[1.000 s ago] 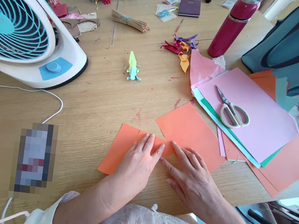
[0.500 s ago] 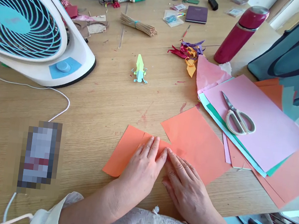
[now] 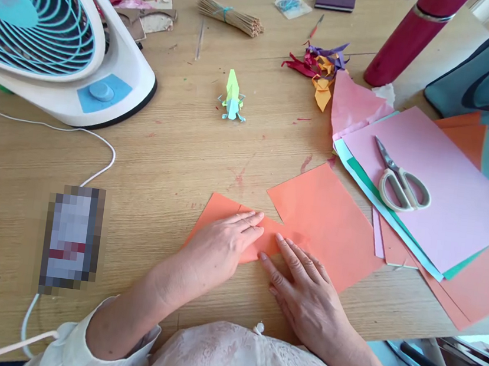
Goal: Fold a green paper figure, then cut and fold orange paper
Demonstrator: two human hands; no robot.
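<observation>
A folded orange paper (image 3: 214,208) lies on the wooden table in front of me. My left hand (image 3: 219,245) rests flat on it, fingers stretched to the right and covering its middle. At the paper's right end, my right hand (image 3: 303,282) lies with fingers spread, the fingertips touching its edge. A second orange sheet (image 3: 333,223) is flat beside it on the right, just beyond my right hand. Farther back stands a small green and blue paper figure (image 3: 232,98).
Scissors (image 3: 404,188) lie on a pink sheet (image 3: 451,173) atop stacked coloured papers at the right. Behind are folded paper scraps (image 3: 323,68), a red flask (image 3: 408,43) and a bundle of sticks (image 3: 229,15). A fan (image 3: 119,78) and its white cable are at left.
My left hand has turned and its fingers now point more to the right across the folded paper. My right hand's fingers have spread. The view has shifted, so the objects at the back appear higher.
</observation>
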